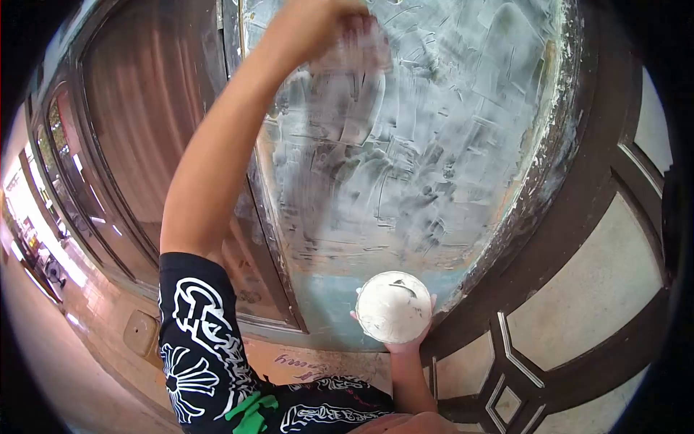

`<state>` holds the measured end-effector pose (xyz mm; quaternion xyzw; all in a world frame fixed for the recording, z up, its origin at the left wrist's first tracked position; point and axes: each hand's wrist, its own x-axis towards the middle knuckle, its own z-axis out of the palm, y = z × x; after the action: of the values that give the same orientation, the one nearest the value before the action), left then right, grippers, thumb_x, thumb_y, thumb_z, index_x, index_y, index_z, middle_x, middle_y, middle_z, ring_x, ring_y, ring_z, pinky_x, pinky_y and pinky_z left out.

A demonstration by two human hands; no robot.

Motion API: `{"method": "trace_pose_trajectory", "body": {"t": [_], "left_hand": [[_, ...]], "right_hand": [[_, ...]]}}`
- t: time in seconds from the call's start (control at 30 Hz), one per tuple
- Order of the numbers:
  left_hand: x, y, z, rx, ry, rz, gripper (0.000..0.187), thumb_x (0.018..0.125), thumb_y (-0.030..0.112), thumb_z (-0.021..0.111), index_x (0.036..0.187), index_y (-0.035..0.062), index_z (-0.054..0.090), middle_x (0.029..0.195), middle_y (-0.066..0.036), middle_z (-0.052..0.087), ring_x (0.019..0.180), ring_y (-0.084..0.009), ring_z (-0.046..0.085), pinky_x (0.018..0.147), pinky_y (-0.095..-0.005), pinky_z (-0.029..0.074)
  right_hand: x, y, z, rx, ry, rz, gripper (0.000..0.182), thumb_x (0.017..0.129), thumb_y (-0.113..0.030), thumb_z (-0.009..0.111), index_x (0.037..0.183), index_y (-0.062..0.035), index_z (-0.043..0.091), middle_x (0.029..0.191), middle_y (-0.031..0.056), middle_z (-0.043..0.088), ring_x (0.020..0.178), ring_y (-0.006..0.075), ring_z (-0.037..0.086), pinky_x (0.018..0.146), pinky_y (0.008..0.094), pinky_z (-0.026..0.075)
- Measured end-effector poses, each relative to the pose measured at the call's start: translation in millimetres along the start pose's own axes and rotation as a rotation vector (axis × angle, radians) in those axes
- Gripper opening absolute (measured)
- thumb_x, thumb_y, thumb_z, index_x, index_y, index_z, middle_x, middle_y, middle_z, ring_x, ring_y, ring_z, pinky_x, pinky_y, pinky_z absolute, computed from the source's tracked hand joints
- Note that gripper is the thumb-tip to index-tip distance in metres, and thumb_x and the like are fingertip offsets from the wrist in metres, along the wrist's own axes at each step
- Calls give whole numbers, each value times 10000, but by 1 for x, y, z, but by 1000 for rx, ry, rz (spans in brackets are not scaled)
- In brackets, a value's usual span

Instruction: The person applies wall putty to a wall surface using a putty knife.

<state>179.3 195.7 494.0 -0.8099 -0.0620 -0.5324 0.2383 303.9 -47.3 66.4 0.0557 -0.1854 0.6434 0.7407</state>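
My left hand point(345, 32) is raised against the upper part of a wall panel point(463, 137) coated with streaky white and grey paste. Motion smears its fingers, and I cannot tell what they hold. Lower down, my right hand point(406, 346) supports a round bowl point(363, 329) from below, its fingertips showing at both sides. White paste point(390, 307) heaps up in the bowl, with a dark mark near its far edge. Trowel-like strokes and dark patches cross the coated surface, while a bare bluish strip point(325, 296) runs along its bottom.
A dark wooden door point(144, 108) with a pane stands at the left. Brown panelling with pale insets point(585, 275) curves along the right. A small stool point(140, 334) sits on the floor at the lower left, and cardboard with writing point(318, 362) lies below the wall.
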Motion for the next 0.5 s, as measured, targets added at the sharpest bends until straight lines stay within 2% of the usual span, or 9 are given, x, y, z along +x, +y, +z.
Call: {"method": "trace_pose_trajectory", "body": {"t": [0.07, 0.13, 0.2, 0.27, 0.33, 0.37, 0.43, 0.47, 0.5], "left_hand": [[25, 4, -27, -24, 101, 102, 148, 812, 30, 679, 941, -22, 731, 867, -196, 685, 794, -355, 653, 734, -406, 521], [24, 8, -30, -41, 84, 84, 155, 804, 37, 688, 944, -14, 734, 865, -201, 679, 807, -357, 654, 733, -401, 518], [7, 24, -27, -211, -192, -14, 222, 822, 16, 657, 1016, 73, 748, 952, -116, 722, 902, -257, 684, 792, -316, 533], [-13, 48, -22, -243, -446, -20, 233, 802, 7, 673, 1018, 56, 746, 948, -103, 724, 898, -265, 678, 803, -337, 528], [-37, 45, 14, -201, -529, 9, 223, 823, 69, 678, 1026, 103, 761, 999, -94, 733, 919, -269, 693, 788, -362, 542], [-43, 44, 26, -198, -528, 9, 223, 823, 69, 678, 1026, 103, 761, 999, -94, 733, 919, -269, 693, 788, -362, 542], [-43, 43, 36, 43, -452, 195, 220, 805, 41, 660, 1006, 74, 745, 960, -106, 718, 919, -272, 670, 810, -374, 527], [-35, 40, 34, 46, -451, 196, 220, 805, 41, 660, 1006, 74, 745, 960, -106, 718, 919, -272, 670, 810, -374, 527], [-22, 33, 29, 94, -292, 218, 208, 814, 65, 665, 1002, 90, 751, 981, -95, 726, 913, -270, 682, 790, -372, 534]], "right_hand": [[-1, -2, -1, -40, 16, -10, 932, 851, -812, 410, 1490, -133, 409, 1519, 233, 386, 1374, 556, 324, 1031, 818, 231], [-3, -6, -2, -77, 33, -20, 932, 849, -813, 413, 1487, -133, 414, 1518, 228, 390, 1371, 554, 331, 1029, 819, 230], [-5, -9, -4, -57, 16, -15, 926, 851, -809, 420, 1483, -133, 421, 1519, 224, 391, 1374, 551, 330, 1028, 822, 225], [-6, -11, -3, -46, 18, -12, 924, 851, -809, 419, 1482, -135, 424, 1518, 223, 391, 1375, 548, 331, 1029, 822, 224], [-6, -13, 0, -39, 17, -1, 921, 850, -810, 418, 1480, -137, 427, 1518, 222, 392, 1376, 545, 331, 1030, 822, 222], [-6, -13, 2, -12, 6, 4, 937, 842, -819, 422, 1486, -138, 415, 1518, 224, 392, 1376, 540, 336, 1047, 805, 232], [-6, -14, 3, 15, -8, 12, 952, 834, -827, 426, 1492, -139, 403, 1517, 226, 392, 1376, 535, 341, 1063, 789, 243], [-6, -14, 2, 26, 3, 12, 953, 834, -827, 427, 1493, -139, 402, 1520, 228, 388, 1377, 535, 341, 1063, 789, 240], [-6, -15, 2, 37, 13, 12, 954, 834, -826, 429, 1495, -139, 402, 1523, 230, 384, 1377, 536, 341, 1064, 790, 238]]}}
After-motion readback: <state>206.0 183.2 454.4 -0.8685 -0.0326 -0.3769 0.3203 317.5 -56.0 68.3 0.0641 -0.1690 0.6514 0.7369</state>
